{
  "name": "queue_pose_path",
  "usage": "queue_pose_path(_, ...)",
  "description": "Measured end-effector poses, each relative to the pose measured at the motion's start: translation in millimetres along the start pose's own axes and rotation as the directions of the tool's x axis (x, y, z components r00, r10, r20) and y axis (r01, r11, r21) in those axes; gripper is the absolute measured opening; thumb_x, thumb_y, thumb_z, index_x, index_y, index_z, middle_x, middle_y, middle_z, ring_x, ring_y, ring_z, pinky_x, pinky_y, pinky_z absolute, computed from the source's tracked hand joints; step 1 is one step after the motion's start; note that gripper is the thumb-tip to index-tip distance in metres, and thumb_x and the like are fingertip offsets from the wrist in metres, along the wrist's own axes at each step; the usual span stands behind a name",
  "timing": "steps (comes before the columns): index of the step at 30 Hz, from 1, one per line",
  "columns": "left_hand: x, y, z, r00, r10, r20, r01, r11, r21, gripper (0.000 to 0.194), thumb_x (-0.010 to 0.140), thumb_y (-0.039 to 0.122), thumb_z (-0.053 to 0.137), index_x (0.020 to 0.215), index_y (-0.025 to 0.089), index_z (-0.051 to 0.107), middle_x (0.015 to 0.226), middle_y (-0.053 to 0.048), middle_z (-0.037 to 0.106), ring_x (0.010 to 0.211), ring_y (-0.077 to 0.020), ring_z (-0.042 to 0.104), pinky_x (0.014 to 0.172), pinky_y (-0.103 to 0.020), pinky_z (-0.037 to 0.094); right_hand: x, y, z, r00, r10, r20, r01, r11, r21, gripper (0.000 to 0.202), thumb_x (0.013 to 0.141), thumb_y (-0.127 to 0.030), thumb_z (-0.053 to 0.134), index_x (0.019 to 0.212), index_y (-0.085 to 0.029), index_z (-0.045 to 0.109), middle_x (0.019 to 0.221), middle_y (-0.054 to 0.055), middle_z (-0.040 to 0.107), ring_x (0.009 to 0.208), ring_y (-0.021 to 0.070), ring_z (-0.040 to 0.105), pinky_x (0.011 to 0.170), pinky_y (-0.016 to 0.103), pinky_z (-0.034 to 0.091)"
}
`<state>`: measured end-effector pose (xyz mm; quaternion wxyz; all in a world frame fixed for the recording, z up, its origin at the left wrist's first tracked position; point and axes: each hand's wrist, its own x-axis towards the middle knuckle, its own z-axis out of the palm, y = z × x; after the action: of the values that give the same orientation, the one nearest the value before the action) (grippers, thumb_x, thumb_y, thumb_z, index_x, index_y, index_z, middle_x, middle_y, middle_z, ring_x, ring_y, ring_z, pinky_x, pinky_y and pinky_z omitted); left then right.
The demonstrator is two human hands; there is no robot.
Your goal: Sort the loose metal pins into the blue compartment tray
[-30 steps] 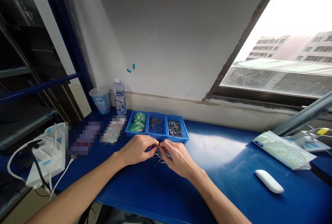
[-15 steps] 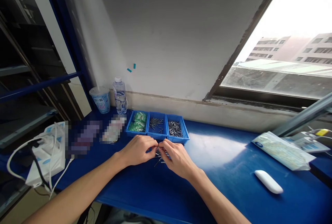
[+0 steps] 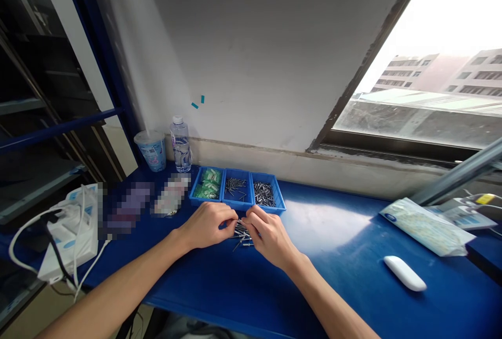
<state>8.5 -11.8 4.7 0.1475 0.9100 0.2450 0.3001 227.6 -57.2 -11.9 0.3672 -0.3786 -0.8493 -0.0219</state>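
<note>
My left hand (image 3: pixel 214 225) and my right hand (image 3: pixel 270 235) hover close together in front of the blue bins, fingertips a short way apart. Thumb and index finger are pinched together on each hand; whatever they hold is too small to make out. Below and between them a pile of thin metal fasteners (image 3: pixel 242 232) lies on the blue table, partly hidden by the fingers. Behind stand three joined blue bins: the left bin (image 3: pixel 193 199) has green-and-white packets (image 3: pixel 210 184), the middle bin (image 3: pixel 237 205) thin screw-like pieces (image 3: pixel 235 185), the right bin (image 3: pixel 280 200) shiny metal fasteners (image 3: pixel 264 193).
A water bottle (image 3: pixel 181 145) and a lidded cup (image 3: pixel 151 151) stand at the back left. A white power strip (image 3: pixel 74 239) with cables lies on the left. To the right are a white oblong object (image 3: pixel 404 273) and a flat plastic packet (image 3: pixel 429 228).
My fingertips have come slightly apart, the right hand shifting a little to the right. More of the fastener pile shows between them.
</note>
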Motion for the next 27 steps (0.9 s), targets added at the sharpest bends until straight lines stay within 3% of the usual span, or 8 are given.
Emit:
queue_pose_path(8, 0.8, -1.2, -5.2, 1.000, -0.015, -0.023, 0.015, 1.000, -0.002, 0.015, 0.096, 0.015, 0.058, 0.089, 0.019, 0.070, 0.076, 0.000, 0.067, 0.069, -0.0149, 0.061, 0.069, -0.028, 0.044, -0.7, 6.7, -5.3, 0.999, 0.032, -0.011, -0.032, 0.999, 0.006, 0.026, 0.111, -0.019, 0.040, 0.092, -0.021, 0.057, 0.088, 0.002, 0.061, 0.068, 0.0129, 0.056, 0.063, 0.025, 0.039)
queue_pose_path(18, -0.9, 4.5, -2.5, 0.993, 0.114, 0.024, -0.116, 0.988, 0.101, 0.021, 0.103, 0.019, 0.051, 0.097, 0.017, 0.070, 0.087, -0.005, 0.075, 0.077, -0.0192, 0.068, 0.071, -0.031, 0.047, 1.3, -5.0, -0.6, 0.977, 0.140, 0.161, -0.148, 0.988, 0.040, 0.033, 0.111, -0.022, 0.034, 0.089, -0.021, 0.057, 0.080, 0.002, 0.063, 0.061, 0.0138, 0.055, 0.059, 0.027, 0.037)
queue_pose_path(23, 0.0, 4.1, -6.6, 0.996, 0.085, 0.019, -0.087, 0.991, 0.098, 0.021, 0.105, 0.021, 0.053, 0.093, 0.018, 0.071, 0.085, -0.003, 0.075, 0.075, -0.0184, 0.068, 0.069, -0.031, 0.046, 3.6, -0.7, -4.9, 0.993, 0.087, 0.079, -0.093, 0.993, 0.069, 0.033, 0.112, -0.022, 0.038, 0.091, -0.021, 0.063, 0.083, 0.003, 0.069, 0.066, 0.0136, 0.061, 0.062, 0.025, 0.043)
queue_pose_path(27, 0.0, 0.2, -11.9, 0.997, 0.056, -0.043, -0.054, 0.997, 0.058, 0.022, 0.107, 0.023, 0.053, 0.096, 0.019, 0.072, 0.088, -0.003, 0.077, 0.079, -0.0183, 0.070, 0.073, -0.030, 0.047, 5.3, 7.3, -19.9, 1.000, -0.022, -0.013, 0.021, 0.997, -0.076, 0.033, 0.111, -0.013, 0.037, 0.098, -0.020, 0.067, 0.091, 0.004, 0.074, 0.071, 0.0130, 0.067, 0.068, 0.026, 0.047)
